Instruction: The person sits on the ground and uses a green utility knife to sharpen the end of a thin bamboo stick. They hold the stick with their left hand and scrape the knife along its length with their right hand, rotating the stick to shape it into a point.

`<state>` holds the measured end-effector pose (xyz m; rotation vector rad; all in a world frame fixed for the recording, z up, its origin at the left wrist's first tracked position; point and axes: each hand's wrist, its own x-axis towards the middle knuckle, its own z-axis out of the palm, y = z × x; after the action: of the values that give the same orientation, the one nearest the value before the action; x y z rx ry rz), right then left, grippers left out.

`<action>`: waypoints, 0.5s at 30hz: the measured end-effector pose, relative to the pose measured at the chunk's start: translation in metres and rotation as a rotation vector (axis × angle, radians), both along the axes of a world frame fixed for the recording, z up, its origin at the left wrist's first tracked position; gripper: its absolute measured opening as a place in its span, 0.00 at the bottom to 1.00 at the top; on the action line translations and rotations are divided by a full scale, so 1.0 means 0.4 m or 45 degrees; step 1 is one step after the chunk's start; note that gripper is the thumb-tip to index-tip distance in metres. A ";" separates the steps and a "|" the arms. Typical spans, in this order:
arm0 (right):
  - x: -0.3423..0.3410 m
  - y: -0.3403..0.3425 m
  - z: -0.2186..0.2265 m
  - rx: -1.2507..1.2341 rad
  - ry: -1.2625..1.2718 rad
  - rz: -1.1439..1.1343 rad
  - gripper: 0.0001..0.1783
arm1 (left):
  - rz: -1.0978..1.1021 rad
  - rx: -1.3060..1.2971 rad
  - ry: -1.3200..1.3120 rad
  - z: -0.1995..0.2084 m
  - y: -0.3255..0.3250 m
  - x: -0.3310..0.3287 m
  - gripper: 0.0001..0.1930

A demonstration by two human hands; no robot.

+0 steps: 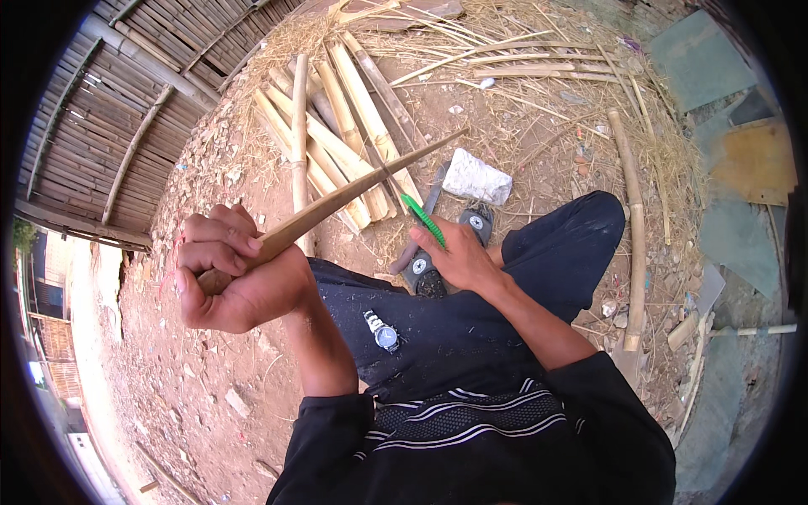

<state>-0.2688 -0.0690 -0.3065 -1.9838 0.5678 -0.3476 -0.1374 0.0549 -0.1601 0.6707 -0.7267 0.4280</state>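
Observation:
My left hand [252,290] is closed around the lower end of a long, tapering bamboo strip [337,199], which slants up to the right with its thin tip in the air. My right hand [465,257] is closed on a green, ribbed handle [425,222] of what looks like a knife. Its narrow, dark blade points up and left and meets the strip near its middle; whether it cuts in, I cannot tell. Below the hands, a silver wristwatch [386,337] with a blue dial lies on my dark trousers [438,337].
Split bamboo pieces [358,93] lie ahead against a bamboo pole [300,151]. A white block [477,177] sits beyond my sandalled feet. Another pole [625,227] lies to the right, near greyish sheets [703,59]. Straw and thin strips [539,67] cover the far ground. A bamboo wall [93,126] stands left.

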 end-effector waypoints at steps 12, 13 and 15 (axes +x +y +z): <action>0.024 -0.006 0.006 0.102 -0.042 0.044 0.19 | -0.063 0.027 -0.015 0.002 0.001 -0.007 0.20; 0.028 -0.009 0.008 0.120 0.027 0.072 0.18 | -0.070 0.027 -0.018 0.002 0.001 -0.005 0.20; 0.034 -0.011 0.011 0.157 0.164 0.129 0.16 | -0.084 0.024 -0.016 -0.001 0.004 0.000 0.20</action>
<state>-0.2553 -0.0734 -0.3022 -1.9167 0.5540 -0.1198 -0.1374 0.0564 -0.1603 0.6602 -0.7639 0.3654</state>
